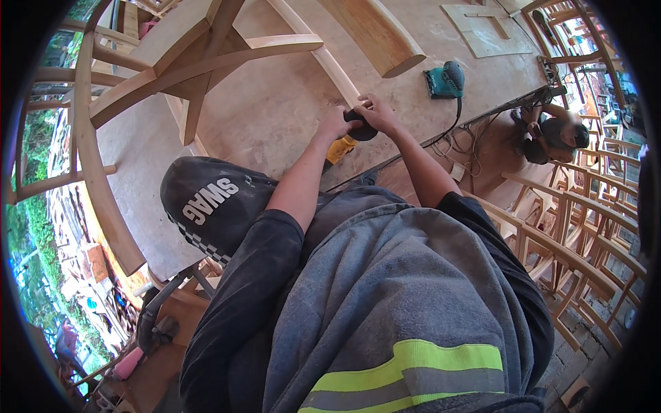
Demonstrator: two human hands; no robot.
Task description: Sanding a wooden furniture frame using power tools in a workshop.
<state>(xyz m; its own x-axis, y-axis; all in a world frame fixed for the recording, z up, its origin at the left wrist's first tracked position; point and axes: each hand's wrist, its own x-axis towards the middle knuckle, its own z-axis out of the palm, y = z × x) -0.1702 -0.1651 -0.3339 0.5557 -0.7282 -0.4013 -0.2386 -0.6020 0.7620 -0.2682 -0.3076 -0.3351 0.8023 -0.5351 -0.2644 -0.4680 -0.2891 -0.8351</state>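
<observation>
Both my hands meet over a black round disc [365, 125] above a yellow power tool [339, 149]. The disc seems to sit on the tool's head, though my fingers partly hide the join. My left hand [334, 124] closes on the disc's left edge, fingers bent. At its upper right edge, my right hand [377, 113] grips with curled fingers. Just beyond my fingers, a long pale wooden bar [336, 69] reaches down to my right hand. It runs from a wooden chair frame [172, 76] lying at the upper left.
A teal sander [445, 81] with a black cord stands on the worktop [275, 131], right of a thick wooden board [375, 34]. My bent knee [213, 203] is at left. Another person [554, 134] crouches at right, near stacked chair frames [571, 234].
</observation>
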